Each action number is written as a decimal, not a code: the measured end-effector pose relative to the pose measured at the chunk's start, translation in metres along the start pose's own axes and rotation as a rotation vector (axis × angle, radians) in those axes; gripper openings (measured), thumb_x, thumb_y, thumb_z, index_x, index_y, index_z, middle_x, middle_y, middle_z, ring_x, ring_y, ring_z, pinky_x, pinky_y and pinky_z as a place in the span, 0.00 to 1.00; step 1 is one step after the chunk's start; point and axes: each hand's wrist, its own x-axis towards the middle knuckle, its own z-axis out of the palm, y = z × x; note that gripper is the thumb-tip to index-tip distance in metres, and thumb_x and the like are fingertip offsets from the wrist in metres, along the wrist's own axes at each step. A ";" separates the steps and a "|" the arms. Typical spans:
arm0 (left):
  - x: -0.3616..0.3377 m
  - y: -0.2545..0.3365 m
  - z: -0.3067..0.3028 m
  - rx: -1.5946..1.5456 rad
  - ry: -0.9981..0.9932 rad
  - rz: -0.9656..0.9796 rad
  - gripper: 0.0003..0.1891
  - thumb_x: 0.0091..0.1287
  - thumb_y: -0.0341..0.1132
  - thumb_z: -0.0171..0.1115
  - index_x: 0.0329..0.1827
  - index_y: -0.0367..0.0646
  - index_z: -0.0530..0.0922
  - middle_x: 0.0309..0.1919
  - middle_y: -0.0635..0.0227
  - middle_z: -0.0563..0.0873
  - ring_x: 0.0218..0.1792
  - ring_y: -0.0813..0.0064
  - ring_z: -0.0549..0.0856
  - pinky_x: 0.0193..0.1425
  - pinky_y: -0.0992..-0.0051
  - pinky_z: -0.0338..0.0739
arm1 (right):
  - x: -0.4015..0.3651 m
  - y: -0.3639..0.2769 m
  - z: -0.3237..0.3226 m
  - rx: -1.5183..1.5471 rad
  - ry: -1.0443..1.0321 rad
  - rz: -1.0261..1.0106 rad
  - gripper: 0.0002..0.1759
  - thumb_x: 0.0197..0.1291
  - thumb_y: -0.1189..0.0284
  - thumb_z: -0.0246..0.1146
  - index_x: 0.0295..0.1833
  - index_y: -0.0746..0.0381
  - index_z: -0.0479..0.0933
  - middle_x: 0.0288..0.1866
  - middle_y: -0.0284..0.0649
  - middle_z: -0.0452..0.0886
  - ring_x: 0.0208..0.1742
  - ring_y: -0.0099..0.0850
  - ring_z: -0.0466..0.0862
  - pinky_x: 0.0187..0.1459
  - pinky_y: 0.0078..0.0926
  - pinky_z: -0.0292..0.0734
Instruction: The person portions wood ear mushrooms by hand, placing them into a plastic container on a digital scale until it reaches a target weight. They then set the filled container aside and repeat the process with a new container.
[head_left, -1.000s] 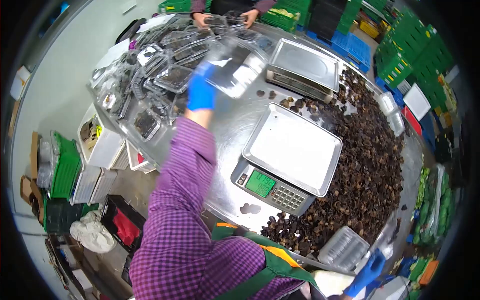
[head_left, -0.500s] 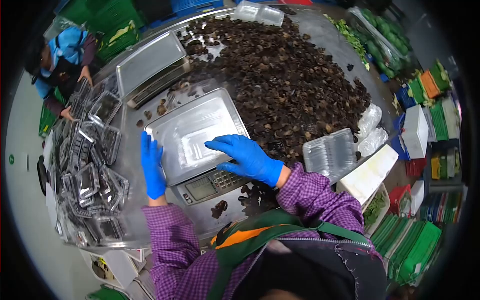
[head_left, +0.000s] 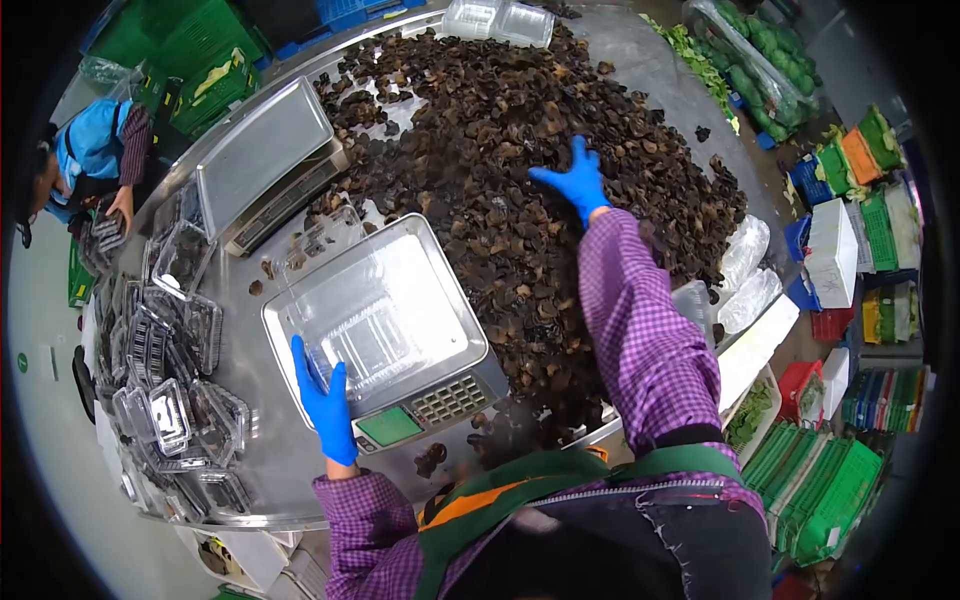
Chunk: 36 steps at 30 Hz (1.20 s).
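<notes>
Grip released, left hand (head_left: 325,400) is touching a ribbed clear clamshell (head_left: 370,320); right hand (head_left: 575,180) is splaying open over wrinkled dark mushrooms (head_left: 480,150).

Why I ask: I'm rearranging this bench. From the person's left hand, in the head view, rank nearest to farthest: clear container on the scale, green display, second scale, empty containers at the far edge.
1. Clear container, on the scale pan, touched by the left hand.
2. Green display, just right of the hand.
3. Second scale, back left.
4. Empty containers, far edge.
</notes>
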 end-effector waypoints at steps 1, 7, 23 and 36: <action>0.001 -0.004 0.000 -0.016 0.019 -0.012 0.37 0.61 0.20 0.58 0.74 0.35 0.55 0.74 0.60 0.59 0.74 0.67 0.57 0.76 0.69 0.49 | 0.001 -0.010 0.014 -0.122 -0.078 -0.083 0.69 0.30 0.40 0.77 0.77 0.55 0.50 0.75 0.67 0.44 0.73 0.64 0.55 0.69 0.51 0.59; 0.000 -0.010 0.016 -0.111 0.069 0.006 0.35 0.62 0.16 0.52 0.74 0.34 0.54 0.74 0.60 0.58 0.74 0.67 0.58 0.77 0.70 0.48 | -0.008 -0.008 0.032 -0.133 -0.247 -0.247 0.36 0.42 0.64 0.74 0.61 0.59 0.73 0.65 0.54 0.68 0.59 0.49 0.77 0.58 0.39 0.75; -0.031 0.027 0.058 -0.224 0.064 0.099 0.36 0.57 0.12 0.40 0.74 0.35 0.55 0.74 0.59 0.58 0.74 0.67 0.57 0.78 0.68 0.46 | -0.217 -0.152 0.041 0.605 -0.375 -0.688 0.20 0.41 0.77 0.70 0.44 0.57 0.77 0.50 0.45 0.76 0.52 0.42 0.78 0.53 0.35 0.75; -0.027 0.007 0.050 -0.329 0.065 -0.010 0.27 0.66 0.18 0.44 0.72 0.35 0.61 0.70 0.58 0.66 0.70 0.67 0.65 0.75 0.68 0.57 | -0.158 -0.083 0.007 0.038 -0.019 -0.652 0.36 0.44 0.58 0.72 0.62 0.53 0.72 0.61 0.52 0.71 0.62 0.50 0.71 0.59 0.46 0.70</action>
